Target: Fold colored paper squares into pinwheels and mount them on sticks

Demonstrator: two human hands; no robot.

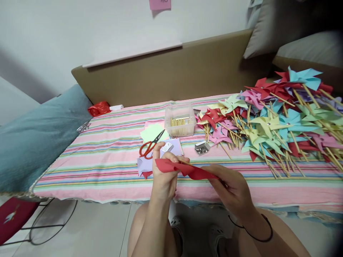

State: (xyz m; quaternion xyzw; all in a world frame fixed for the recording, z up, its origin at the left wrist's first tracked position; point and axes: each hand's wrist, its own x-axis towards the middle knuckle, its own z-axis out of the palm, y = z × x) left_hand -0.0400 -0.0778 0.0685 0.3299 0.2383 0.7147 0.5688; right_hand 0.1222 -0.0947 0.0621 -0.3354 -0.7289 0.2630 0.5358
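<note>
A red paper pinwheel (pixel 198 174) is held up in front of me between both hands, seen nearly edge-on. My left hand (pixel 164 175) is closed around its left part, with fingers up behind the paper. My right hand (pixel 233 187) pinches the right end of the red paper. Part of a thin wooden stick (pixel 184 162) shows just behind the paper; its far end is hidden. Beyond my left hand lie orange-handled scissors (pixel 151 144) on lilac paper sheets (pixel 175 147). A small open box of metal pins (pixel 202 148) stands past my right hand.
A clear plastic tub (pixel 180 119) of short wooden sticks stands behind the paper sheets. Finished pinwheels in several colours (pixel 270 123) are heaped at the right on the striped cloth (pixel 107 153). A red bag (pixel 99 109) lies at the back left. Below left is a red stool (pixel 16 217).
</note>
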